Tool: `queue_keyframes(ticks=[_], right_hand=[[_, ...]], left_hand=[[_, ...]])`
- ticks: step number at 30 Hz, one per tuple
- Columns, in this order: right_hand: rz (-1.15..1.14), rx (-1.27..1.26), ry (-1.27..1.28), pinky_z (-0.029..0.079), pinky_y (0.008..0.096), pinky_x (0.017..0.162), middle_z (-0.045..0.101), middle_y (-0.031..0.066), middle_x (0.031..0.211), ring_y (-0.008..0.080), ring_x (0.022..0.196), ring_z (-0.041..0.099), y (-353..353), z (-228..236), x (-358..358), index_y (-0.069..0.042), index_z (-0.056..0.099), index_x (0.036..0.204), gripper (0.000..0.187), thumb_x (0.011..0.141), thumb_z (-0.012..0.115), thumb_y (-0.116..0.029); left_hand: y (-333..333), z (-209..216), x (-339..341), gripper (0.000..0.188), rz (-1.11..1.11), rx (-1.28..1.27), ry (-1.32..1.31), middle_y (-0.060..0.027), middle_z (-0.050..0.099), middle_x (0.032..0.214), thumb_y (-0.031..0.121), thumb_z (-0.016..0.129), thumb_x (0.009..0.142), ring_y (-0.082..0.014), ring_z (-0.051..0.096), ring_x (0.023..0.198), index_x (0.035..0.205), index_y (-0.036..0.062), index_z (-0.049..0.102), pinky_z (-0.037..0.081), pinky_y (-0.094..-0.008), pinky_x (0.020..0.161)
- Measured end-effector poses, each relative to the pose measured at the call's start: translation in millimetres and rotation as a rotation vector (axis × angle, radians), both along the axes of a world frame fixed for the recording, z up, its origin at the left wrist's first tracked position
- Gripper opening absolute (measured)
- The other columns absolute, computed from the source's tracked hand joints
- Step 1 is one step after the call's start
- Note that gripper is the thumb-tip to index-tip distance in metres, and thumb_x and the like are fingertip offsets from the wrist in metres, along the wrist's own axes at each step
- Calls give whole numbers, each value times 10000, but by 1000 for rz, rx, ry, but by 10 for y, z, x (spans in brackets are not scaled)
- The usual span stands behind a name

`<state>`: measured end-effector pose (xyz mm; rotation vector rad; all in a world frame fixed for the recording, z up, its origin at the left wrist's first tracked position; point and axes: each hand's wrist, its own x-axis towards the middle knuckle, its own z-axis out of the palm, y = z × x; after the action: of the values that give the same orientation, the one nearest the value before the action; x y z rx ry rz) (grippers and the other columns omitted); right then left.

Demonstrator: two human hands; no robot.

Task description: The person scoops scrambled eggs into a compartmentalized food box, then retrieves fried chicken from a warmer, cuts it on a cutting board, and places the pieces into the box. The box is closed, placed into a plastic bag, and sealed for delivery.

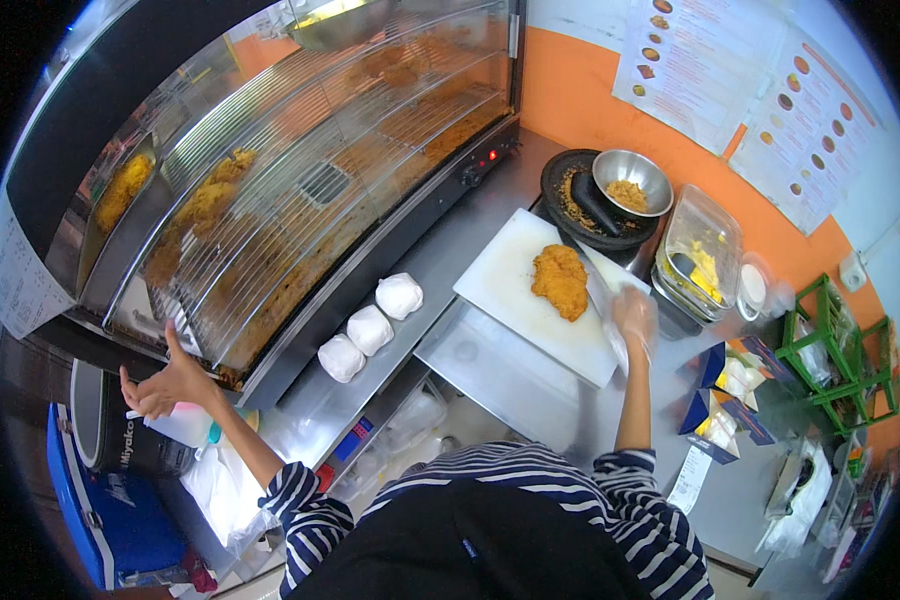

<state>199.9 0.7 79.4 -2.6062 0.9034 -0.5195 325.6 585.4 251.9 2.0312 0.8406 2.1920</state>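
While the left hand (170,385) is held open with its fingers spread at the lower corner of the glass display cabinet (390,232), the right hand (631,315), covered by a clear plastic glove, is placed at the right edge of a white cutting board (500,265). Whether anything is gripped by the gloved hand cannot be told. A golden fried cutlet (560,282) is laid on the board, and a grey blade (597,285) is seen just beside it, between cutlet and glove. Three white wrapped bundles (370,330) are lined up on the steel desk (445,240) along the cabinet's base. Behind the board, a steel bowl (650,175) is set on a dark mortar (562,165), and yellow pieces (703,270) are kept in a clear container (727,225). To the right, dark blue boxes (715,365) are placed near green baskets (820,385).
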Motion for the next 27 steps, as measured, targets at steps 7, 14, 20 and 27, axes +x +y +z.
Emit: queue_keyframes(ticks=[7,14,20,27], right_hand=[[143,-190,26,461,408,679,560,208,887,318,794,573,1,-489,-380,-10,526,923,311,725,566,-246],[88,-47,159,462,434,683,546,215,876,356,773,565,-20,-617,-284,-7,486,958,261,762,506,-178],[135,-72,182,465,453,667,520,212,859,371,740,561,64,-332,-488,-11,434,999,339,725,563,-164],[172,84,212,443,466,690,527,223,872,386,790,544,131,132,-850,-15,435,1038,344,745,542,-159]], left_hand=[[264,-26,-80,945,78,-257,-58,-145,358,1002,619,746,439,-297,341,916,1116,69,384,308,-449,702],[-2376,-720,90,644,-1382,426,616,-140,457,1152,194,713,604,-303,400,1101,1164,45,433,297,-410,929],[-4272,-1703,183,816,-1495,1340,973,-54,414,1236,176,731,524,-242,342,1175,1248,93,365,305,-419,916],[-4443,-1638,291,655,-1481,1441,1194,-52,472,1120,385,736,506,-207,386,1109,1047,97,506,287,-437,927]])
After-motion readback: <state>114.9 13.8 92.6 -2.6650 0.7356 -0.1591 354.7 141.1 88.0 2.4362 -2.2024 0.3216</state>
